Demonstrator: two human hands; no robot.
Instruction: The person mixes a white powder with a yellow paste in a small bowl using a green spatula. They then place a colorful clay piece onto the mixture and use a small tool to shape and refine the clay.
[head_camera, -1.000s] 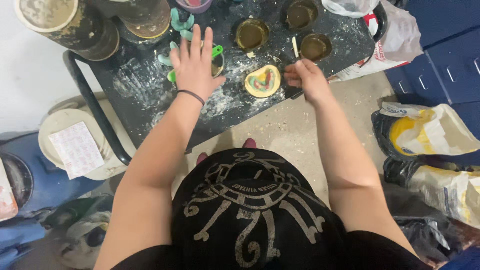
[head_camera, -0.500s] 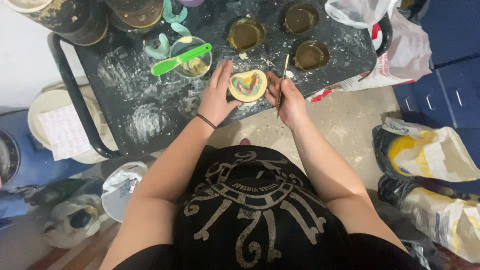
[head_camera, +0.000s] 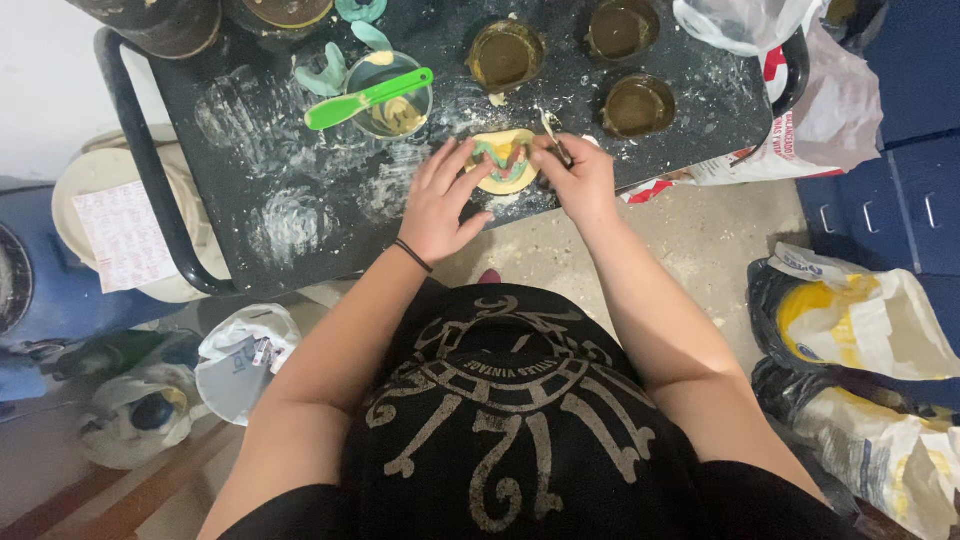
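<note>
Your right hand (head_camera: 585, 180) pinches a thin tool (head_camera: 553, 141) against the yellow mould (head_camera: 503, 163), while your left hand (head_camera: 443, 205) lies open-fingered along its other side. That mould sits near the front edge of the black, powder-smeared table (head_camera: 300, 215). Behind it stand brown cups (head_camera: 640, 104) and a green spatula (head_camera: 366, 98), perhaps resting across a small bowl. Right of the table, sacks (head_camera: 850, 330) slump on concrete floor (head_camera: 700, 250).

The far edge of the picture cuts off the dark containers (head_camera: 190, 15) at the table's (head_camera: 280, 230) far left, the right hand (head_camera: 580, 180) hides most of its thin tool (head_camera: 552, 135), and the mould's (head_camera: 503, 160) sides sit behind fingers (head_camera: 455, 165).
</note>
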